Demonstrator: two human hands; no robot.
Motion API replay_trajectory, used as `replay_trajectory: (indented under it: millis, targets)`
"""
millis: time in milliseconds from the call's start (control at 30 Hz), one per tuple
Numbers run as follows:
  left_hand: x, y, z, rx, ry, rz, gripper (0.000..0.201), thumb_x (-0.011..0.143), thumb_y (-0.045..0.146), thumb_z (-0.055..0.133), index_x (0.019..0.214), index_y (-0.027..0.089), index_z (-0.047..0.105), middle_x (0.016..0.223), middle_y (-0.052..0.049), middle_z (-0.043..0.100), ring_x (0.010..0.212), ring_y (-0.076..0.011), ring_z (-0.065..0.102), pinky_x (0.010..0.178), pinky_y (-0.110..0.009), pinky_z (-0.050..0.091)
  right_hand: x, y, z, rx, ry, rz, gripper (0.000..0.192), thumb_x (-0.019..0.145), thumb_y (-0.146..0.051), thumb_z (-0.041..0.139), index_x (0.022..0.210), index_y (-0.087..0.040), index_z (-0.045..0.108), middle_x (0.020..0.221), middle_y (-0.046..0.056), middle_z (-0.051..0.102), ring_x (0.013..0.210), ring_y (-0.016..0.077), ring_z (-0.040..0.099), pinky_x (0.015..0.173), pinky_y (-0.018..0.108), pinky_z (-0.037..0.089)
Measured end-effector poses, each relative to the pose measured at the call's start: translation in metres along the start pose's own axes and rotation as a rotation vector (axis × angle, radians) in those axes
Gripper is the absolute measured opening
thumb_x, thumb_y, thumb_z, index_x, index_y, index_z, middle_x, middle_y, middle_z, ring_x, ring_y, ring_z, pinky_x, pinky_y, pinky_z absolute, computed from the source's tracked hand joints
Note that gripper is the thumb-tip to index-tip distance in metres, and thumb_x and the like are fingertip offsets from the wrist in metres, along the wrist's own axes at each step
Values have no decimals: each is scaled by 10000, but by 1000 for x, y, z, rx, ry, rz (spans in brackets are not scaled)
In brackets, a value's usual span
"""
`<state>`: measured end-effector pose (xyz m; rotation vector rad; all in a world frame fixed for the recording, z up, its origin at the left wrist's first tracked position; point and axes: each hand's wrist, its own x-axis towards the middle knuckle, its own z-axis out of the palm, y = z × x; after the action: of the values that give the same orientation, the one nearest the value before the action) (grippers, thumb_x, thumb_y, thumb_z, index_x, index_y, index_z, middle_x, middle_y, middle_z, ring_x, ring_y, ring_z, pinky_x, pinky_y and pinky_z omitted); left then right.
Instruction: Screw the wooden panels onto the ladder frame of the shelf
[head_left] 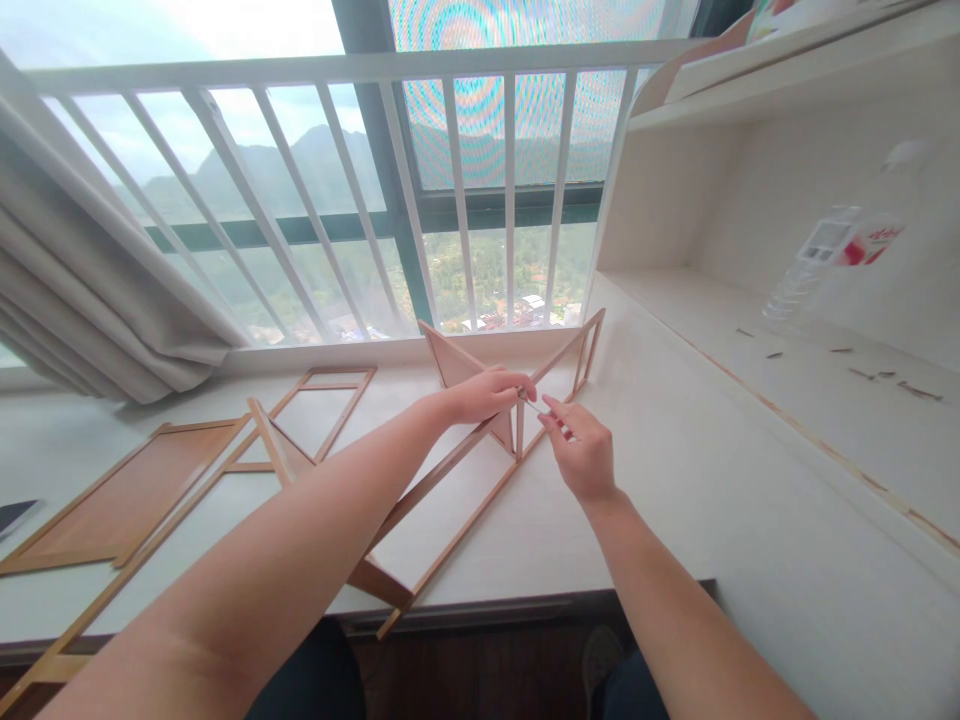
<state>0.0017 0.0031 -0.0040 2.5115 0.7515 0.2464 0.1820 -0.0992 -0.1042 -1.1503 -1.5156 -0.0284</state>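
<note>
Wooden frame [480, 470] stood half-built on the white worktop [675, 480], and I had my left hand [487, 393] closed over its upright divider. My right hand [581, 455] pinched a thin metal tool [534, 405], possibly a small screwdriver, its tip at the left fingers. Loose panels [127, 495] lay flat further left; a plastic bottle [832, 260] stood on the shelf [787, 340].

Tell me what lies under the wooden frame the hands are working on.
The wooden frame rests on the white desk, which shows through its open sections. The left forearm covers part of it.
</note>
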Motion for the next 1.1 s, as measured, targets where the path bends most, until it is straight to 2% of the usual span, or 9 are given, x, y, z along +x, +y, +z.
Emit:
replay_trajectory:
  millis: [300, 800, 1100]
  targets:
    - [1, 0, 0, 27, -3, -28, 390, 916, 230, 364, 1146, 261, 677, 1161, -14, 680, 1213, -216, 526, 1121, -375, 394, -3, 4, 3, 33, -20, 98, 312, 980, -372, 601, 1180, -193, 759, 900, 75, 760, 760, 187, 674, 650, 295, 534]
    - [0, 1, 0, 9, 3, -21, 379, 927, 248, 359, 1135, 265, 674, 1132, -13, 680, 1215, -221, 521, 1099, -375, 403, -3, 1, 2, 64, -15, 157, 311, 955, -378, 627, 1144, -187, 784, 900, 82, 783, 700, 180, 678, 661, 301, 539]
    - [0, 4, -1, 18, -2, -23, 385, 910, 226, 358, 1127, 250, 675, 1119, -14, 683, 1198, -226, 523, 1096, -378, 405, -3, -3, 1, 128, -42, 248, 325, 937, -394, 637, 1112, -176, 803, 780, 57, 764, 650, 178, 664, 665, 304, 530]
